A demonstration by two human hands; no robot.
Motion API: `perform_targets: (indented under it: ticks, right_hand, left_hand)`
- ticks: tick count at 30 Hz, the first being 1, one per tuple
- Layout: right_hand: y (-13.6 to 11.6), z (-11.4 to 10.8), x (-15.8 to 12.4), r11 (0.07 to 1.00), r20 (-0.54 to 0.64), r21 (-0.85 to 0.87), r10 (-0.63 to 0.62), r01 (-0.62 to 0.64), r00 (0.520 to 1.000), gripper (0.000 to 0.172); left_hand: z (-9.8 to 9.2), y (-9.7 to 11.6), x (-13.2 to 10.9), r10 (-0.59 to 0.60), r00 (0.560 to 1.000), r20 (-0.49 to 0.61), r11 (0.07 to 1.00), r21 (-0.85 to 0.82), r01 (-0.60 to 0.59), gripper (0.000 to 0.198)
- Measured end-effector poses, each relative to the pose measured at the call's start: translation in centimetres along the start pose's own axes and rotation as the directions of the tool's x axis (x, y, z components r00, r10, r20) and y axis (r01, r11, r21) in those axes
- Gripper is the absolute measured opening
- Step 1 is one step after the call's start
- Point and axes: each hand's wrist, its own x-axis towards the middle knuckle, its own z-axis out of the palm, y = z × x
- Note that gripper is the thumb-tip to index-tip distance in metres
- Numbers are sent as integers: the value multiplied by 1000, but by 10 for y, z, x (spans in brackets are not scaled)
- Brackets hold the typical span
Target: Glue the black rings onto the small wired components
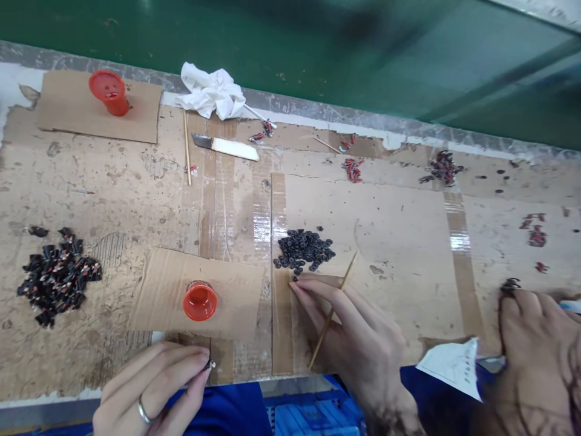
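Note:
My left hand [154,387], with a ring on one finger, pinches a small black part [209,365] with a pale tip near the table's front edge. My right hand [358,339] has a thin wooden stick [333,309] lodged between its fingers. Its thumb and index fingertips close at a tiny black ring [295,279]; whether they grip it I cannot tell. Just beyond those fingertips lies a heap of small black rings [304,249]. A red cup [200,301] stands on a cardboard piece [154,284] beyond my left hand.
Black parts with coppery tips [59,275] are heaped at left. Along the back are another red cup [109,91], white tissue [213,91], a white-handled knife [227,146] and small red-black parts [445,168]. Another person's hand [531,327] works at right.

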Motion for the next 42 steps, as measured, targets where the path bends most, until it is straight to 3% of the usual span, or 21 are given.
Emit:
perform_targets:
  ticks: [3,5,11,14,17,19,21,25,31,35,42]
  right_hand:
    - [1,-4,5,999,60,-19,-40,41,997,15]
    - [1,-5,6,999,67,-24,-30,32,997,13]
    - [-6,-4,9,996,-69,-29,87,-90,994,30]
    - [-10,2,8,992,-107,-51,114,-119,988,31]
    - [-11,12,5,987,-134,-76,128,-139,983,33]
    - [-10,17,4,985,-128,-91,136,-149,982,33]
    - [-9,19,3,984,-113,-102,134,-146,985,31]
    - [-3,13,7,991,-25,-106,81,-84,996,28]
    - [10,2,20,1000,89,12,-23,22,996,26]
    - [16,-5,16,986,173,132,-121,99,978,26]
    - [-2,-4,4,996,22,83,31,-33,999,37]
  left_hand:
    - [13,5,-9,-175,978,-117,978,-131,160,13]
    - [18,9,-12,-237,958,-161,957,-208,202,12]
    - [13,2,-20,-189,977,-96,957,-239,162,37]
    - [12,-2,-20,-165,982,-86,960,-243,140,35]
    - [16,0,-15,-151,979,-137,970,-211,120,18]
    - [19,4,-11,-191,959,-208,969,-197,151,10]
    - [22,6,-9,-222,939,-263,967,-185,177,16]
    - [22,5,-10,-210,936,-282,972,-162,169,19]
    - [14,-5,-15,-122,984,-132,980,-171,99,19]
    - [13,-8,-18,-114,984,-139,979,-186,87,22]
    - [9,-8,-20,-160,980,-119,952,-281,121,36]
